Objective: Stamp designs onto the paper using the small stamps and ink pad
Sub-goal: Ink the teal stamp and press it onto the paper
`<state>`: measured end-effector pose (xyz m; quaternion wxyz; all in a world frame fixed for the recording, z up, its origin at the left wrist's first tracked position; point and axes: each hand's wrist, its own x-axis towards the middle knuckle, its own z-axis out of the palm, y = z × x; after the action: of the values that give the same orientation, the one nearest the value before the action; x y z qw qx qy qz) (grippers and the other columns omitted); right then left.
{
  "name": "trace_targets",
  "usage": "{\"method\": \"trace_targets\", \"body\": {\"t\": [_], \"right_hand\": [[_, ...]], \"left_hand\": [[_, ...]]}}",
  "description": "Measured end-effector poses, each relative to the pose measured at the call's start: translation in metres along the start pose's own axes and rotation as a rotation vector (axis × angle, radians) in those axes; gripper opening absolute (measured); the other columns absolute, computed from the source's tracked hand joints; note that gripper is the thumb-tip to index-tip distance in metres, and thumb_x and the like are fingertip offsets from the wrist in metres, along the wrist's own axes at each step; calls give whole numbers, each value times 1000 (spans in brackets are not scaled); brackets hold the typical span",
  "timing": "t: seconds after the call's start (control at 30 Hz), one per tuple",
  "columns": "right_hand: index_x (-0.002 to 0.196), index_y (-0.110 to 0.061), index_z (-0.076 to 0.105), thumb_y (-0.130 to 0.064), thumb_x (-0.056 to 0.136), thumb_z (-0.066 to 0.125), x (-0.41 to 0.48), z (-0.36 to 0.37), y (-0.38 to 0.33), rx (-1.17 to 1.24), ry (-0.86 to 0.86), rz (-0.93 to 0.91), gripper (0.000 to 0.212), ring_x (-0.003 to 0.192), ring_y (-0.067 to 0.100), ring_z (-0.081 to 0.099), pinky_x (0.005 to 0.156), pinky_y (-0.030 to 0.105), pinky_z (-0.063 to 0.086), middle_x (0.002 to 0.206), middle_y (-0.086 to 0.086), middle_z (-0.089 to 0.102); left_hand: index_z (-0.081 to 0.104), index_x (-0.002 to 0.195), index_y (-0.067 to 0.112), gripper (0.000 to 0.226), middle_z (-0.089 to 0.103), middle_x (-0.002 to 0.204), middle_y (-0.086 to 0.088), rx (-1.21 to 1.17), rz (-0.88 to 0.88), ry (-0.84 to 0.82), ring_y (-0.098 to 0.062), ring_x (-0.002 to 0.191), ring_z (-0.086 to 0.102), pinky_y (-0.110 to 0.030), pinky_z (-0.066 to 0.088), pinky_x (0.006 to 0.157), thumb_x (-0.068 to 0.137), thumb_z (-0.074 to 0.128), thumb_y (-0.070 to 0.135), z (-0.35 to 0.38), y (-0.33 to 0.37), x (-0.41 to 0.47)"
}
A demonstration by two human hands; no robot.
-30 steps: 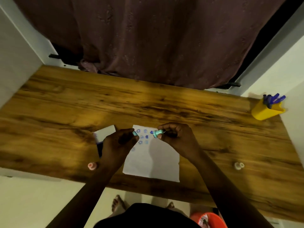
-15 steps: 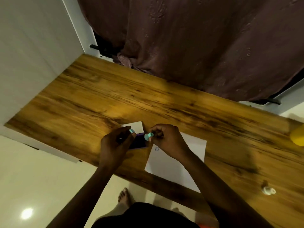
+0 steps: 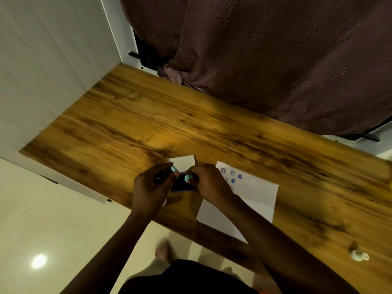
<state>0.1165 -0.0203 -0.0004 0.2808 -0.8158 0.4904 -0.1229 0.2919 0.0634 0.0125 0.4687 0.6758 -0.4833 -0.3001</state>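
Observation:
A white sheet of paper (image 3: 252,198) lies on the wooden table (image 3: 191,128) near its front edge, with several blue stamped marks (image 3: 232,176) at its far left corner. Left of the paper sits the dark purple ink pad (image 3: 182,184), its white lid (image 3: 182,163) open behind it. My right hand (image 3: 209,183) holds a small teal stamp (image 3: 188,177) down over the pad. My left hand (image 3: 151,187) pinches a teal stamp cap (image 3: 174,168) beside the pad's left edge.
A small white stamp (image 3: 359,256) lies on the table at the front right. A dark maroon curtain (image 3: 265,56) hangs behind the table, and a white wall panel (image 3: 53,66) stands to the left. My feet and the pale floor show below the front edge.
Both hands have shifted left from the paper to the ink pad, and the teal stamp now points down at the pad. The view has swung left, so the stamped marks show again.

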Motion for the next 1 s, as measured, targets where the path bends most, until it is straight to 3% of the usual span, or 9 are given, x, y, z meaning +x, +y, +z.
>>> {"method": "trace_targets", "body": {"t": [0.13,0.3,0.43,0.5,0.6,0.73,0.8,0.87,1.0], "right_hand": [[123,-16,71,-23,95,70,0,6,0,-54,-18,3,28,118,25,67,99,38,56,124,8,72],[123,-16,70,-24,97,67,1,17,-1,-150,-3,-8,27,115,25,69,97,34,55,123,8,71],[120,-17,72,-25,95,70,4,21,0,-162,2,9,26,110,24,70,91,32,55,117,8,72],[117,-18,73,-26,94,72,4,21,0,-141,21,19,25,107,24,71,89,32,57,114,6,74],[115,-21,73,-26,92,74,5,16,2,-103,22,17,24,106,23,72,88,36,61,111,5,76],[116,-19,74,-22,88,77,1,-4,4,122,63,56,28,108,18,71,92,32,59,114,3,77],[113,-18,76,-19,86,79,-5,-21,8,238,132,90,27,102,11,72,90,26,60,111,0,78],[109,-18,78,-23,85,81,-15,-39,17,294,203,158,24,93,4,73,81,19,60,103,-5,79],[113,-17,75,-23,88,80,-44,-64,41,273,236,266,27,95,8,74,71,8,56,113,-1,78]], "left_hand": [[72,124,20,33,73,110,15,-25,-12,-15,13,97,70,-5,54,72,93,75,31,1,-1,1],[73,122,18,30,72,106,19,-40,-25,-43,11,93,72,-7,55,70,93,74,29,4,2,0],[70,120,25,29,72,104,22,-73,-32,-57,8,67,72,-10,54,56,92,73,31,7,10,-5],[72,121,19,30,74,104,16,-70,-39,-59,7,56,69,-9,50,49,93,73,30,9,12,-6],[72,122,14,30,76,107,8,-71,-41,-66,6,59,70,-10,49,47,94,72,26,9,16,-6],[72,120,20,26,78,108,5,-76,-41,-76,6,54,68,-11,50,47,95,73,28,8,17,-4],[71,120,24,28,78,109,7,-91,-54,-75,3,61,71,-15,54,49,94,74,33,7,15,-4],[71,122,24,31,77,113,6,-123,-78,-99,-6,83,77,-29,64,59,94,73,36,9,12,-5],[71,114,41,24,75,115,6,-189,-144,-143,-17,103,76,-44,66,66,90,75,40,16,10,-8]]}}
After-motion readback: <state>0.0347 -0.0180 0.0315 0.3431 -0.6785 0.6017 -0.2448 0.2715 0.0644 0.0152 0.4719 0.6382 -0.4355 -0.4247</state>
